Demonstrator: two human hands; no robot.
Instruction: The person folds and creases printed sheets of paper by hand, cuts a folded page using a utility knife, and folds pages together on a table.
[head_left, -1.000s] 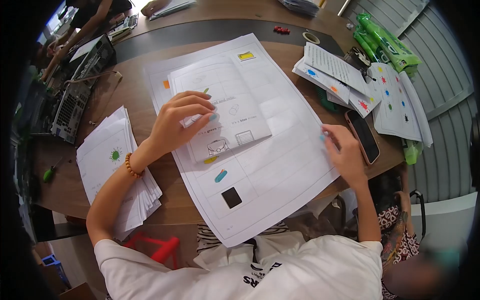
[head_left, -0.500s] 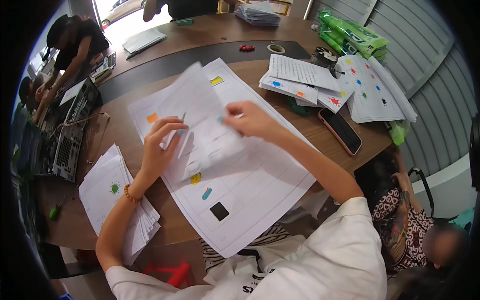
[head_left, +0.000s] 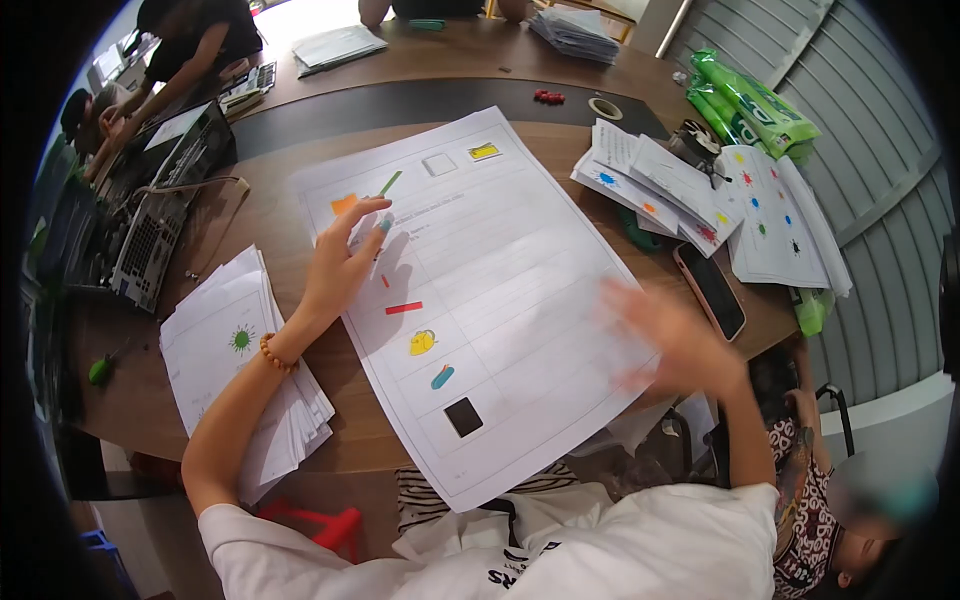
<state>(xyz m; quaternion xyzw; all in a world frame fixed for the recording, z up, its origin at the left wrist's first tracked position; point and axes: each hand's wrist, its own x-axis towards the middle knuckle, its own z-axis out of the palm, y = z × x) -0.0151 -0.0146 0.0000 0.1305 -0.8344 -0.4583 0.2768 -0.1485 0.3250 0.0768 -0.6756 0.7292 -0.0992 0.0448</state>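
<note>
A large white printed sheet [head_left: 500,330] lies on the table, with a yellow picture, a red bar, a teal shape and a black rectangle on it. My left hand [head_left: 345,262] rests at the sheet's left side, thumb and fingers apart, holding nothing visible. Just past its fingertips is a slim green shape [head_left: 390,183] on the sheet. My right hand [head_left: 675,335] is blurred over the sheet's right edge, its fingers looking spread, with no object visible in them. A bead bracelet [head_left: 275,355] circles my left wrist.
Loose papers [head_left: 235,360] lie at left, below an open metal computer case [head_left: 160,220]. At right are stacked papers [head_left: 670,175], a phone [head_left: 712,290], a tape roll [head_left: 605,109] and green packages [head_left: 750,100]. Other people are at the far left, far side and lower right.
The folded page lifted between my hands is off the large sheet, uncovering more pictures. Another white paper lies on the right stack. My right hand has moved back to the right.
</note>
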